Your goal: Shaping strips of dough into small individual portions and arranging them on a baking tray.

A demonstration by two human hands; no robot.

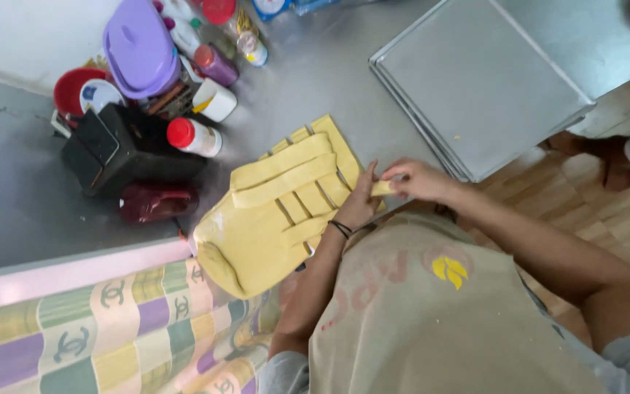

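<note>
Two hands (395, 191) pinch a dough strip (382, 188) beside empty trays (475, 80).

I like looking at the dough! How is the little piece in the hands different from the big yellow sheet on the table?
The small dough piece is a short bit pinched between the left hand and right hand; the big dough sheet lies flat on the metal table. The small piece is one narrow strip, while the sheet is wide, with several strips cut in it. Both are the same pale yellow.
</note>
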